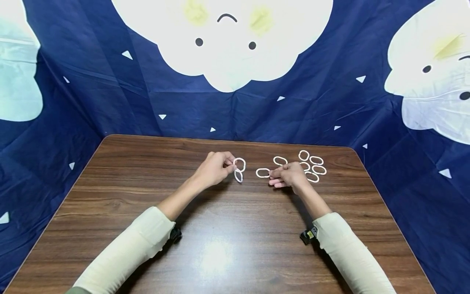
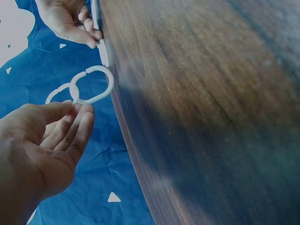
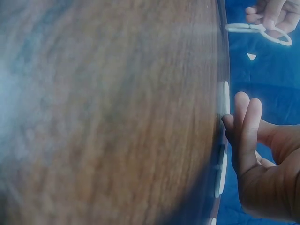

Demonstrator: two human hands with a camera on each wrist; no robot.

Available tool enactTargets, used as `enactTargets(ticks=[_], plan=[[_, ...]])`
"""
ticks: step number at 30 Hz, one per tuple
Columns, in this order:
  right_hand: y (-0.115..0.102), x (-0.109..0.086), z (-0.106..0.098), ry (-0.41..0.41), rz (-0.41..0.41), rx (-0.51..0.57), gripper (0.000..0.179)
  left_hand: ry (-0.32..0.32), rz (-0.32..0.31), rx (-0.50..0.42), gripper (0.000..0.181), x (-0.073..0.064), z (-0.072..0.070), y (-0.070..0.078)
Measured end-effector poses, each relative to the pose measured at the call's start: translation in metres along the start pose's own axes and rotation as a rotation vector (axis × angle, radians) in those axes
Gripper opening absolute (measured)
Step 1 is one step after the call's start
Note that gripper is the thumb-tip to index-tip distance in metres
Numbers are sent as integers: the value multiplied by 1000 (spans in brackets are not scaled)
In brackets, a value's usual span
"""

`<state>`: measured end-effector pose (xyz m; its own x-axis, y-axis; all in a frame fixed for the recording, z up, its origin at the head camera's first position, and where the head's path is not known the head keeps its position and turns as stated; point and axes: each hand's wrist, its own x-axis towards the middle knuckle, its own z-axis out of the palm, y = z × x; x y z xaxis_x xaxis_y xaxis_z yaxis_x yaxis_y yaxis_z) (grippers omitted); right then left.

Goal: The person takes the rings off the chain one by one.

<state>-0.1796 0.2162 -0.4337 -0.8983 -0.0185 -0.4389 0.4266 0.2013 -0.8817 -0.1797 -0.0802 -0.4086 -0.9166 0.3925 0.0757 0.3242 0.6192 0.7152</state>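
Near the back middle of the table, my left hand (image 1: 216, 167) pinches a white oval plastic chain link (image 1: 244, 165) between thumb and fingertips. A second white link (image 1: 241, 177) is hooked through it and hangs toward the tabletop. In the left wrist view the two joined links show small gaps in their sides. To the right, my right hand (image 1: 290, 174) is low over the table, its thumb and fingertip gripping the right end of a single link (image 1: 262, 169) that lies flat. That hand's other fingers are loosely extended.
One loose white link (image 1: 280, 157) lies just behind the right hand. Several more links (image 1: 316, 157) are spread close together to its right, partly covered by the hand. The brown wooden table (image 1: 220, 212) ends at a back edge near a blue cloth (image 1: 235, 110).
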Motion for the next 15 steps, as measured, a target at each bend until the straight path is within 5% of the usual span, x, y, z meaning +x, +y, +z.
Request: enactTargets(ticks=[15], plan=[[-2, -7, 3, -46, -49, -13, 34, -9, 21, -28, 13, 0, 1, -1]])
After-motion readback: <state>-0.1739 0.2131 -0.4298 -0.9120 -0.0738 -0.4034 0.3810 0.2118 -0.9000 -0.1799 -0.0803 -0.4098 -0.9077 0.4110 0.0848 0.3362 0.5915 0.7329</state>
